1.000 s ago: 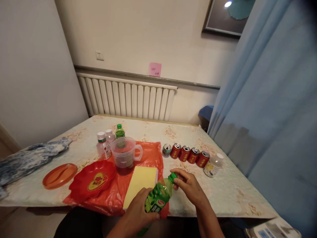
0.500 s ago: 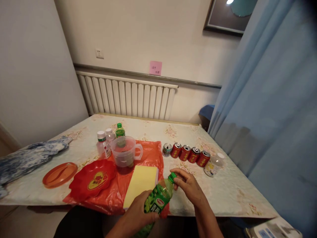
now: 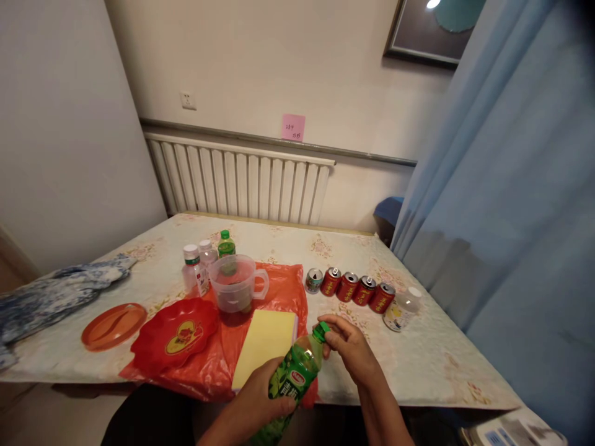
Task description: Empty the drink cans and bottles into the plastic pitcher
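My left hand is wrapped round the body of a green tea bottle, which tilts up and to the right over the table's near edge. My right hand pinches the bottle's green cap with its fingertips. Just beyond the bottle lies a yellow pad on an orange plastic bag. A clear measuring jug with dark liquid at its bottom stands on that bag.
A red dish and an orange lid lie to the left. Small bottles stand behind the jug. Several cans form a row to the right, ending at a tipped clear bottle. A patterned cloth lies far left.
The bottle has dropped slightly in my left hand and the cap end has shifted a little left. My right hand stays pinched on the cap.
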Demonstrator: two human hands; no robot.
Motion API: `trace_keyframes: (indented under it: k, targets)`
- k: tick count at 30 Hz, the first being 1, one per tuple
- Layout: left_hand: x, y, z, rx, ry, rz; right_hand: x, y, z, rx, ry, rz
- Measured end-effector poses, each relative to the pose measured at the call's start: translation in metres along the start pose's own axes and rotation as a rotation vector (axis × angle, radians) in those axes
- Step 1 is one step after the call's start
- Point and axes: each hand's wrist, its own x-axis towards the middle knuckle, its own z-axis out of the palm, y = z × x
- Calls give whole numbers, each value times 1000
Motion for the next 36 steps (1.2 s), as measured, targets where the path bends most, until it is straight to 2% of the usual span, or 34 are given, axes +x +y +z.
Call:
trace_keyframes:
  k: [9, 19, 26, 36]
  targets:
    - [0, -3, -1, -15, 41, -64, 3, 7, 13, 265, 83, 54]
    - [4, -35, -12, -117, 99, -29, 11, 18, 22, 359, 104, 107]
    - [-2, -49, -23, -198, 163, -49, 31, 44, 31, 417, 31, 171]
    - [-14, -65, -43, -141, 269, -69, 61, 87, 48, 289, 58, 220]
